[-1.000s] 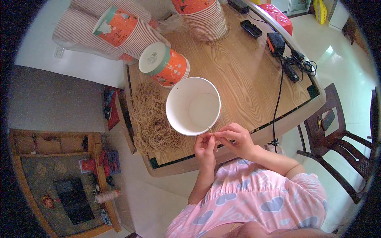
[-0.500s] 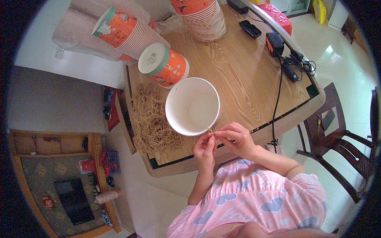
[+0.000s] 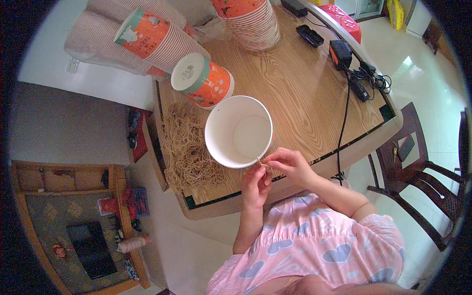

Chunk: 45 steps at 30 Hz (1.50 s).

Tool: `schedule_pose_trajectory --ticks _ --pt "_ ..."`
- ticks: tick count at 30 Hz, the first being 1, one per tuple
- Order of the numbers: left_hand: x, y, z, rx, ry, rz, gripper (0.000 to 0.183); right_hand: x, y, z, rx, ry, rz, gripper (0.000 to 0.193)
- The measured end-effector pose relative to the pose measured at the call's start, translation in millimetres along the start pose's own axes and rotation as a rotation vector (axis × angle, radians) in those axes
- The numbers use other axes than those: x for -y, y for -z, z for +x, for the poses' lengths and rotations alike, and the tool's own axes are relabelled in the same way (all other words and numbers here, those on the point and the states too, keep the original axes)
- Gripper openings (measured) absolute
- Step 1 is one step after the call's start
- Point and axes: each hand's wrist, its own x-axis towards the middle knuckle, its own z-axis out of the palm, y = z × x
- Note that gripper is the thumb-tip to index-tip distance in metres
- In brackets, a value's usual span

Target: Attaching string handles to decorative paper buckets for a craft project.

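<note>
- The left hand (image 3: 255, 184) and right hand (image 3: 290, 164) meet at the near edge of the worktop (image 3: 314, 98), fingertips almost touching each other
- Both sets of fingers are pressed together, pinching a thin tan string (image 3: 261, 163) between them; one short end of it sticks up towards the cup rim
- The white cup (image 3: 238, 130) lies tipped with its open mouth facing up at the camera, its rim just beyond the fingers and touching or nearly touching the string end; I cannot tell which
- A heap of tan strings (image 3: 189, 147) spreads over the worktop to the left of the fingers, beside the white cup
- Beyond the white cup, farther from the fingers, a short stack of orange cups (image 3: 204, 81) lies on its side with its pale base towards the camera
- Farther still and to the left, a long sleeve of orange cups (image 3: 147, 37) lies across the worktop's far corner, partly in clear wrap
- An upright cup stack (image 3: 253, 22) stands at the far side, well away from the fingers
- To the right of the fingers and beyond them, a black cable (image 3: 344, 113) runs over the worktop edge, up to a small orange-and-black device (image 3: 340, 53) and a tangle of leads
- A dark wooden chair (image 3: 418, 167) stands on the pale floor, right of the hands
- The person wears a pink top with pale heart shapes (image 3: 314, 250)
</note>
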Motion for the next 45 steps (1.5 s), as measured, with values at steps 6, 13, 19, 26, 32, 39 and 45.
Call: schedule_pose_trajectory --ticks 6,13,19,26,32,39,45 --pt "4 3 3 0.036 -0.012 -0.043 0.008 -2 1 1 0.027 0.011 0.01 0.013" --pt "4 8 5 0.007 -0.003 -0.006 0.01 -8 2 2 -0.014 0.148 -0.149 0.009" --pt "2 -3 2 -0.072 0.012 -0.022 0.009 -19 5 4 -0.088 0.069 -0.156 0.01" --pt "6 2 0 -0.093 -0.161 0.182 0.008 -39 10 3 -0.095 0.008 -0.151 0.011" --pt "12 5 5 -0.149 -0.2 0.283 0.006 -36 10 3 -0.056 -0.029 -0.256 0.008" --pt "13 2 10 -0.216 -0.274 0.442 0.004 -24 6 1 -0.071 0.044 -0.277 0.008" --pt "11 -1 10 -0.214 -0.266 0.425 0.004 -17 4 -2 -0.057 0.058 -0.255 0.008"
